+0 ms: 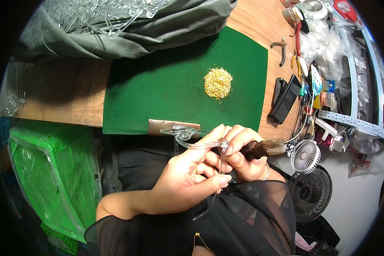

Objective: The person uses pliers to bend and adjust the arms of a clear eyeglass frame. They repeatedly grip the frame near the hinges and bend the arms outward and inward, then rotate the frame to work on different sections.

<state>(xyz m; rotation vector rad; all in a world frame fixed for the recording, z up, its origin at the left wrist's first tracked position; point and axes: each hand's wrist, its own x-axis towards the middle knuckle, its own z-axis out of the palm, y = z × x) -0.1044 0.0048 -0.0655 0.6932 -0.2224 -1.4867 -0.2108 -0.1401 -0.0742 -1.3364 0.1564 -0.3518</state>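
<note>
My left hand [183, 181] is closed around a clear plastic eyeglass frame [192, 146], holding it up in front of my body. One rounded part of the frame sticks out to the left, and a thin temple arm hangs below my fingers. My right hand [245, 155] meets the frame at its corner, thumb and fingers pinched close to the joint. A brown-handled tool [266, 148] lies in the right palm, its butt end pointing right; its working tip is hidden by my fingers. Beyond the hands, a pile of tiny gold-coloured metal pieces [218, 83] rests on a green mat [158, 94].
A grey cloth bag [166, 36] full of clear frames [111, 15] lies at the far left. Green plastic crates [51, 170] stand at left. Right of the mat are cutters [281, 52], a black phone [286, 100], cables, and two fans [305, 156]. A metal shelf [350, 121] stands beyond.
</note>
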